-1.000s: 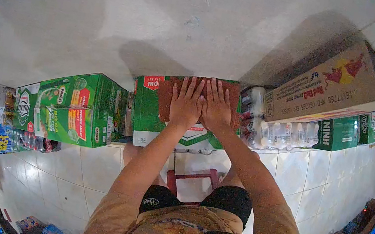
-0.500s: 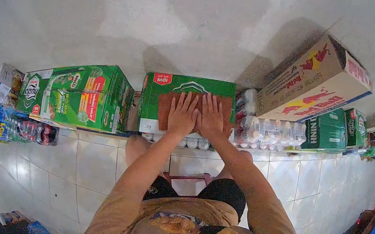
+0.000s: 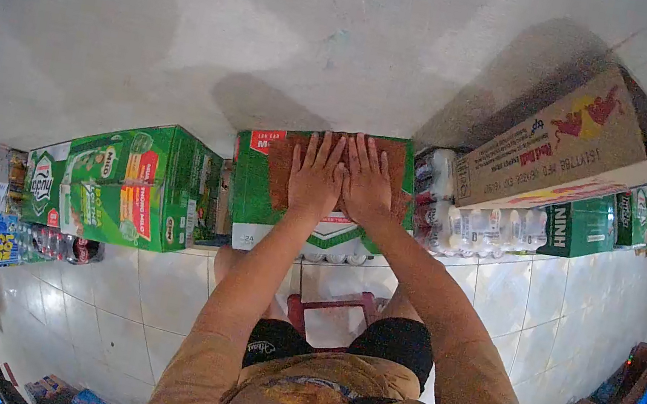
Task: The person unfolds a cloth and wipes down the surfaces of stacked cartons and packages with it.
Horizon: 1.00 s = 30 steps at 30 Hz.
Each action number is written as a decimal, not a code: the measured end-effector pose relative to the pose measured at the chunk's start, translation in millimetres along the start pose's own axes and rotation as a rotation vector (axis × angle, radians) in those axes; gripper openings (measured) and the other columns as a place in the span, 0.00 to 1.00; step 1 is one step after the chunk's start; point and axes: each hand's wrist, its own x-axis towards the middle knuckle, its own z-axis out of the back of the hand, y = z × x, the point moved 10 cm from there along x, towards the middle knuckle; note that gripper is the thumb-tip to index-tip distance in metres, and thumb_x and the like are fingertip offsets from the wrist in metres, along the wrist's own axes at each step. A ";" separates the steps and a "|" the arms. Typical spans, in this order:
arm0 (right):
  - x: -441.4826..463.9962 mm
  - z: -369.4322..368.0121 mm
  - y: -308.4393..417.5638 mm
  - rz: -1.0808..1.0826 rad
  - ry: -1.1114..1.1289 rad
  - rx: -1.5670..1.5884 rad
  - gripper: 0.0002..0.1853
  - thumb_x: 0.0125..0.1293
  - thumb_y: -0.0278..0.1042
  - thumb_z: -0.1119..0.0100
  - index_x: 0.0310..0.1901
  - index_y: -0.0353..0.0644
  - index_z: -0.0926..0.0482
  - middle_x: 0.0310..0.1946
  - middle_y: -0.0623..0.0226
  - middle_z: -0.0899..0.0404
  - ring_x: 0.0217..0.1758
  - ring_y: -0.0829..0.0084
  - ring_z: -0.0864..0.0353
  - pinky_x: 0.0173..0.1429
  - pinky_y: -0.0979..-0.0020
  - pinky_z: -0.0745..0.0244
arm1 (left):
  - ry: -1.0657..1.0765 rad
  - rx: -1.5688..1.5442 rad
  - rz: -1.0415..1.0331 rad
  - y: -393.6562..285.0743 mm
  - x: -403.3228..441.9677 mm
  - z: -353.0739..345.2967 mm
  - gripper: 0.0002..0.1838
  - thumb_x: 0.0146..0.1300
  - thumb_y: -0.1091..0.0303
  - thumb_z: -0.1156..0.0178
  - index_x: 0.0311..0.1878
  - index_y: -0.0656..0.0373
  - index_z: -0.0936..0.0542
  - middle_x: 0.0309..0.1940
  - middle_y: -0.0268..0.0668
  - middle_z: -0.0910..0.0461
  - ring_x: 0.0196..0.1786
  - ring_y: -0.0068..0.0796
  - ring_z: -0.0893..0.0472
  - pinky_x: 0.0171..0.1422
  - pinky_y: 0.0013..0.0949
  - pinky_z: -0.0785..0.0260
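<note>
A brown cloth [image 3: 280,170] lies spread over the top of a green and white carton [image 3: 246,210] against the wall. My left hand [image 3: 317,177] presses flat on the cloth with its fingers stretched toward the wall. Beside it my right hand [image 3: 366,182] also lies flat on the cloth, fingers spread, the two thumbs close together. Neither hand grips anything. Round can or bottle ends show under the carton's near edge.
Left of the carton stands a green Milo carton [image 3: 115,183]. To the right, a Red Bull box [image 3: 559,144] leans above shrink-wrapped bottles [image 3: 483,230] and a green carton [image 3: 587,227]. A red-framed stool [image 3: 331,318] stands between my legs on the tiled floor.
Both hands and the brown cloth have slid forward across the carton top toward the wall, uncovering more of its near side. The view has shifted slightly.
</note>
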 end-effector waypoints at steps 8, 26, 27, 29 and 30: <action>0.0 -2.1 -2.2 -0.014 -0.017 0.007 0.33 0.78 0.48 0.70 0.78 0.41 0.50 0.81 0.57 0.56 0.84 0.57 0.60 0.84 0.52 0.64 | -0.050 -0.005 -0.006 -0.5 -0.7 6.3 0.29 0.76 0.54 0.63 0.78 0.45 0.41 0.79 0.39 0.44 0.81 0.43 0.48 0.82 0.57 0.61; -54.4 -3.4 13.9 0.023 -0.009 0.008 0.33 0.77 0.48 0.69 0.78 0.38 0.49 0.80 0.54 0.55 0.84 0.55 0.58 0.83 0.51 0.64 | -0.016 0.000 0.033 -12.9 -57.7 12.9 0.29 0.76 0.53 0.59 0.78 0.44 0.40 0.79 0.39 0.45 0.81 0.43 0.49 0.82 0.58 0.63; -48.7 -2.8 11.9 0.022 -0.009 -0.001 0.33 0.78 0.48 0.69 0.78 0.38 0.49 0.80 0.54 0.55 0.84 0.56 0.59 0.83 0.51 0.64 | -0.007 -0.004 0.026 -10.8 -50.6 10.7 0.29 0.76 0.53 0.61 0.78 0.44 0.41 0.80 0.39 0.47 0.82 0.43 0.50 0.83 0.57 0.64; -35.0 -3.4 7.3 -0.018 -0.005 0.015 0.33 0.77 0.48 0.69 0.78 0.38 0.50 0.81 0.55 0.55 0.84 0.56 0.59 0.83 0.51 0.63 | -0.001 -0.002 0.026 -8.3 -36.9 6.5 0.29 0.76 0.53 0.62 0.79 0.43 0.42 0.80 0.40 0.48 0.82 0.43 0.51 0.83 0.57 0.65; -27.7 -3.8 4.2 -0.036 -0.003 0.025 0.33 0.77 0.48 0.69 0.78 0.39 0.50 0.81 0.55 0.55 0.84 0.56 0.59 0.83 0.51 0.63 | -0.003 0.007 0.032 -6.2 -30.2 5.2 0.30 0.76 0.52 0.62 0.79 0.43 0.42 0.80 0.40 0.47 0.82 0.43 0.51 0.83 0.57 0.64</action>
